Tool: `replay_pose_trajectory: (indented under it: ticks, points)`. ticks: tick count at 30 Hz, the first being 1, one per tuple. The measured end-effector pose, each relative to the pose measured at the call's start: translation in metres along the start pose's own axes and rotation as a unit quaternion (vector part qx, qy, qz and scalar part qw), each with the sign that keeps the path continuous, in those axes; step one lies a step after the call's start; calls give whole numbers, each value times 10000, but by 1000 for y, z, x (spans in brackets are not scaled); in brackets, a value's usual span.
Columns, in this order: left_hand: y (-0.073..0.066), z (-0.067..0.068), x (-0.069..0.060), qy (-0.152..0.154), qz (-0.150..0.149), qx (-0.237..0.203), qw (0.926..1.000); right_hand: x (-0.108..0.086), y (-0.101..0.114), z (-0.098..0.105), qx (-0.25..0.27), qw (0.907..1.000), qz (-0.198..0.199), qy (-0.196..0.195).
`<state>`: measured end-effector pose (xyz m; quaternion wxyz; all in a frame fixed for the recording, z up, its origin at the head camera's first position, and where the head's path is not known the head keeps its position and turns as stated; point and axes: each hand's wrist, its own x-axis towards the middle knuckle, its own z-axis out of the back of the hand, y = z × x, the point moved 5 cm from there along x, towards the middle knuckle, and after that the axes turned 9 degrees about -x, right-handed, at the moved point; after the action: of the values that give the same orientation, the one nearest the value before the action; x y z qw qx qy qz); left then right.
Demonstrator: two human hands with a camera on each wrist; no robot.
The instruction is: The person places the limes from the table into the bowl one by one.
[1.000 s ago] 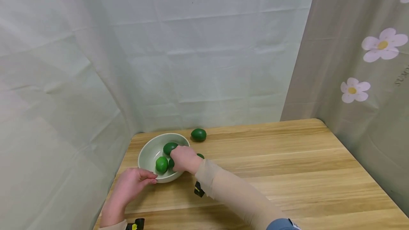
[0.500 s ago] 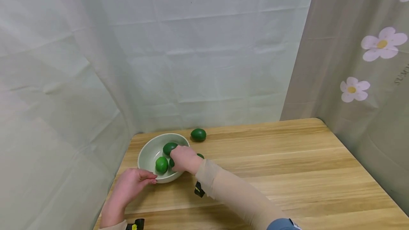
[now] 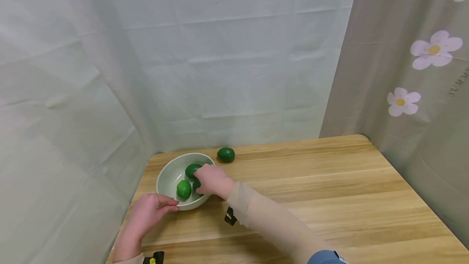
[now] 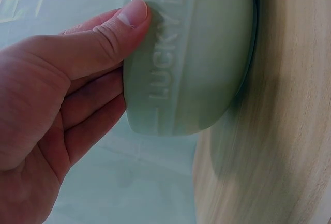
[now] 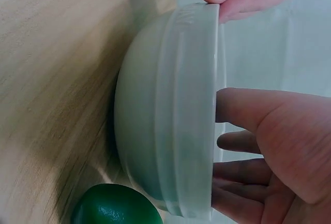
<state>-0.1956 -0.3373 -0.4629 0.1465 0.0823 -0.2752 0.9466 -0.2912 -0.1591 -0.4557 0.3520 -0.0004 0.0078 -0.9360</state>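
Currently left hand (image 3: 148, 211) has the pale green, round, glossy bowl (image 3: 169, 176) pinched at its lower rim, lower left of the head frame. Left wrist view: thumb on the outer wall beside raised "LUCKY DA" lettering, other fingers on the far side of the rim.

Right hand (image 3: 215, 180) reaches over the bowl's right rim, fingers down inside. At its fingertips: a dark green, smooth, avocado-shaped fruit (image 3: 196, 185), mostly covered by the hand, low on the bowl's right side. Right wrist view: bowl wall hides the fingertips; can't tell if they're gripping that fruit or only resting on it.

Bowl contents, as visible: that fruit, a second dark green oval fruit (image 3: 192, 170) just above it in the frame, against or right beside the index finger, and a bright green, round, lime-like fruit (image 3: 184, 189) to the left, near the left hand's fingertips.

Outside the bowl: one more dark green oval fruit (image 3: 226, 154) on the light wood-grain table (image 3: 311, 190), off the bowl's upper right. Right wrist view has a glossy green fruit (image 5: 116, 206) at bottom edge, outside the bowl wall; can't tell which one.
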Motion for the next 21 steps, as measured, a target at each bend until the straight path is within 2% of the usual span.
replay_pose_trajectory:
  ticks: [4,11,21]
  points:
    - [1,0,0,17,42,-56,10000,-3,-4,3,215,9997,48,-94]
    - [2,0,0,-134,-101,-77,9998,-13,-12,14,456,9985,22,-294]
    - [4,-1,0,-32,-62,-68,10000,-28,-23,31,831,9956,26,-423]
